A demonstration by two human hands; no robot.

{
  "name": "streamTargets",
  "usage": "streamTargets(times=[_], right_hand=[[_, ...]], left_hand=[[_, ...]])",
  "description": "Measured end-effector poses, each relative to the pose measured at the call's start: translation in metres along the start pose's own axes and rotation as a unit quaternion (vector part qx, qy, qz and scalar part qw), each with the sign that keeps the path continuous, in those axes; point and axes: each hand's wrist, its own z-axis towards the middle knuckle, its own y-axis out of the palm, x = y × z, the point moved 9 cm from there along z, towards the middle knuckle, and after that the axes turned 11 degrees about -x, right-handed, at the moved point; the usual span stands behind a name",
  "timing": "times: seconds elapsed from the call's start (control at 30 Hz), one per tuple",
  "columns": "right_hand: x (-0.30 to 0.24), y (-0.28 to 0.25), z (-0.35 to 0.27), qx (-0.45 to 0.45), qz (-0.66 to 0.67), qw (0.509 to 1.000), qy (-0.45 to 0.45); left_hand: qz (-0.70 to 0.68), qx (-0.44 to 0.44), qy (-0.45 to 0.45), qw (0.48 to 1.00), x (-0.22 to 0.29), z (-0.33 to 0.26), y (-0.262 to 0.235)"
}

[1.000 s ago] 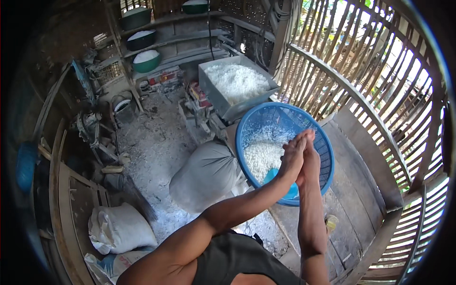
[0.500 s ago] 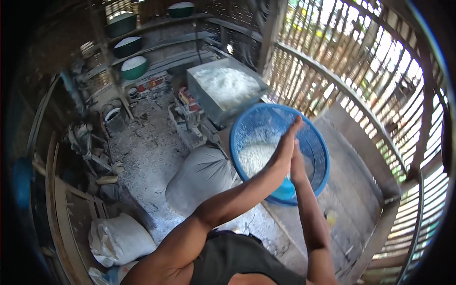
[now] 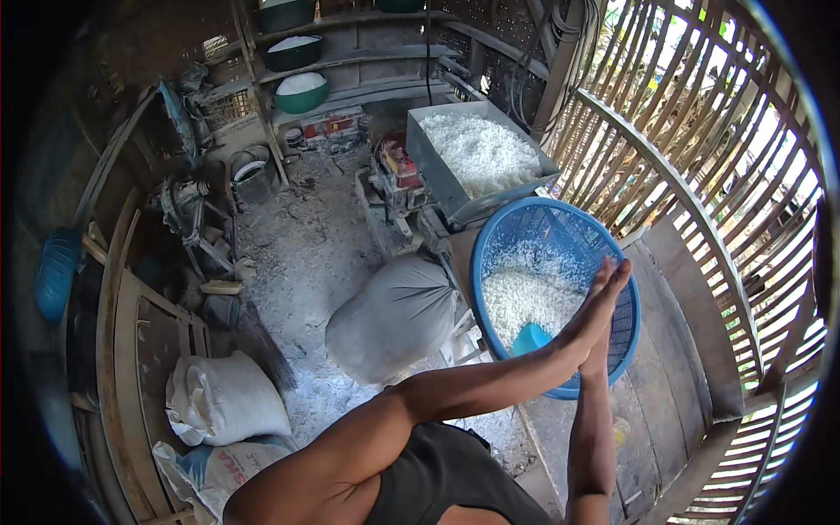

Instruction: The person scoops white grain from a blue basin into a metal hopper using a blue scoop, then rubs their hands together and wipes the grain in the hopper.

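My left hand [image 3: 604, 297] and my right hand [image 3: 596, 357] are pressed palm to palm above the right side of a round blue plastic basket [image 3: 480, 271]. The left hand's fingers are stretched out flat. My right hand lies against it, mostly covered, and what shows of it looks flat too. Nothing shows between them. White grains, like rice [image 3: 535, 296], are heaped in the basket's left part. A turquoise scoop [image 3: 530, 338] sticks out of the grains near the basket's front, partly behind my left forearm.
The basket stands on a wooden bench [image 3: 669, 385] beside a slatted wall [image 3: 700, 166]. Behind it a metal hopper [image 3: 437, 188] holds white grains. A full grey sack [image 3: 394, 319] stands left of the bench. White sacks [image 3: 226, 398] lie at lower left; a green basin [image 3: 302, 98] sits on a shelf.
The view has shifted, so the surroundings sit further right and lower. My hands stay together above the basket, tilted more to the right, and more of the scoop and grains shows.
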Motion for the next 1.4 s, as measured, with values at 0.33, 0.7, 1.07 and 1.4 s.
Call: streamTargets(times=[0.33,0.7,1.07,1.4], right_hand=[[-0.064,-0.074,0.018,0.091,0.498,0.862,0.012],[-0.009,-0.041,0.004,-0.02,-0.1,0.994,0.028],[0.001,-0.043,-0.061,0.026,-0.015,0.989,0.143],[0.013,-0.044,-0.076,0.047,-0.02,0.987,0.152]], left_hand=[[0.636,0.019,0.151,0.756,0.01,-0.037,0.01],[0.194,0.02,0.11,0.975,0.026,-0.049,0.01],[0.384,0.128,0.312,0.86,0.076,-0.142,-0.021],[0.487,0.176,0.307,0.799,0.102,-0.166,-0.042]])
